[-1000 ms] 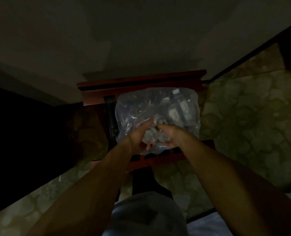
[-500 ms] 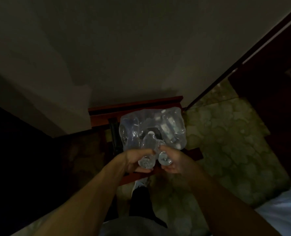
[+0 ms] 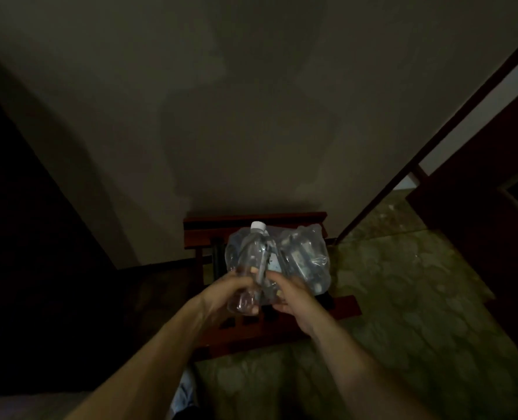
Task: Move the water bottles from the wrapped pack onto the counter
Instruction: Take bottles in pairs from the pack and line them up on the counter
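Note:
A clear plastic-wrapped pack [image 3: 304, 259] of water bottles lies on a low dark red wooden rack [image 3: 341, 310] against the wall. My left hand [image 3: 229, 291] grips a clear water bottle [image 3: 253, 256] with a white cap, lifted in front of the pack. My right hand [image 3: 291, 294] grips a second bottle [image 3: 267, 294] close beside the first; it is blurred and mostly hidden by my fingers. Both hands are almost touching in front of the pack's near side. The room is dim.
The rack stands at the foot of a plain wall [image 3: 251, 116]. Patterned stone floor [image 3: 403, 298] spreads to the right. A dark wooden door frame [image 3: 427, 140] and cabinet [image 3: 479, 207] rise at the right. The left side is in deep shadow.
My hands have come up out of the torn wrap, each holding a bottle. The left bottle now stands clear above the pack. My head has pulled back, so the pack looks smaller.

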`<action>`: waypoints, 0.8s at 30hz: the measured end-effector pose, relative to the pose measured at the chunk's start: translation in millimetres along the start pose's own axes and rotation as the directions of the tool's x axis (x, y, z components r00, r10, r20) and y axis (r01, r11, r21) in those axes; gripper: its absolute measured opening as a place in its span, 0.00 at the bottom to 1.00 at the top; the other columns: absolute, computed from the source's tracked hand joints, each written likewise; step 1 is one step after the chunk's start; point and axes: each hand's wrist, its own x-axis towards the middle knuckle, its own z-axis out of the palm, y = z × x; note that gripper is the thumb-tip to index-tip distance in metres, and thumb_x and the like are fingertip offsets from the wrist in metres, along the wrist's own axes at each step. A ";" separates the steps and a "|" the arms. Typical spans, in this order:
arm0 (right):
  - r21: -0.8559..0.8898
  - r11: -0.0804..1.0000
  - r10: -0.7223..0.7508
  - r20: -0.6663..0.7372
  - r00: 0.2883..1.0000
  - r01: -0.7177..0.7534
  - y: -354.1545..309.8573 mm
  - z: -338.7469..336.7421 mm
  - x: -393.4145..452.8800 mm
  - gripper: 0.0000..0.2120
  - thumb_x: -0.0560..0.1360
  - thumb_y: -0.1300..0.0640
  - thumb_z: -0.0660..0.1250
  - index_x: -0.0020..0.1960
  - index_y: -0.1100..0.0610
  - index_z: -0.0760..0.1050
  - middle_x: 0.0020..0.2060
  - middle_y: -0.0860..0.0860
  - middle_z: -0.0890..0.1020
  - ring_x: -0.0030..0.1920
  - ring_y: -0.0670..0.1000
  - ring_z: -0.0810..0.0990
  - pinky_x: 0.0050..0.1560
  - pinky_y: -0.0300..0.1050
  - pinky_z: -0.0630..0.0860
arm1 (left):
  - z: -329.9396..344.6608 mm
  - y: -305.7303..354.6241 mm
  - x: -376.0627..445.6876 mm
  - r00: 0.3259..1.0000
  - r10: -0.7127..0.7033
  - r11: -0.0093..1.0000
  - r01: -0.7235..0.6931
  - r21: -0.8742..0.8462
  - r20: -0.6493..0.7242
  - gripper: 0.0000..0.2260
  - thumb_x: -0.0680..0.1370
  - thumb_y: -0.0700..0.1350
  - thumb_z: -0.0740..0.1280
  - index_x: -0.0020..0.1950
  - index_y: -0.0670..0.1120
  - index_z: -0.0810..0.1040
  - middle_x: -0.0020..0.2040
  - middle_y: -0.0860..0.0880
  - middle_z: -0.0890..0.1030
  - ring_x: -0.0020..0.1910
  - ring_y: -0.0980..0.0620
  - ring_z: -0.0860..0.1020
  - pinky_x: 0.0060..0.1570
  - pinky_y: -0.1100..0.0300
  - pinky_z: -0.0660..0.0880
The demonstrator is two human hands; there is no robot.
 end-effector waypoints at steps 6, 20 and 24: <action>0.089 0.983 -0.166 0.092 0.982 0.158 -9.5 25.2 -44.8 0.16 0.75 0.46 0.67 0.59 0.50 0.72 0.51 0.48 0.82 0.51 0.48 0.82 0.51 0.46 0.81 | 7.3 25.2 -63.2 0.979 0.182 0.983 -0.178 0.052 -0.095 0.29 0.64 0.53 0.80 0.61 0.46 0.77 0.47 0.45 0.85 0.39 0.48 0.85 0.35 0.55 0.79; 0.451 0.788 -0.600 0.412 0.685 0.418 -103.5 128.4 -165.9 0.24 0.73 0.58 0.70 0.66 0.59 0.69 0.59 0.61 0.80 0.56 0.57 0.81 0.55 0.53 0.78 | -24.3 104.8 -252.6 0.793 0.542 0.820 -0.572 -0.032 -0.278 0.25 0.69 0.51 0.69 0.63 0.42 0.76 0.51 0.41 0.85 0.44 0.44 0.85 0.37 0.52 0.81; 0.444 0.765 -0.642 0.462 0.612 0.467 -118.6 173.7 -195.6 0.26 0.72 0.57 0.71 0.68 0.60 0.67 0.60 0.62 0.79 0.57 0.59 0.79 0.57 0.56 0.74 | -50.8 116.0 -304.7 0.716 0.656 0.747 -0.662 0.065 -0.240 0.27 0.70 0.59 0.69 0.63 0.44 0.77 0.55 0.41 0.84 0.51 0.43 0.84 0.40 0.55 0.81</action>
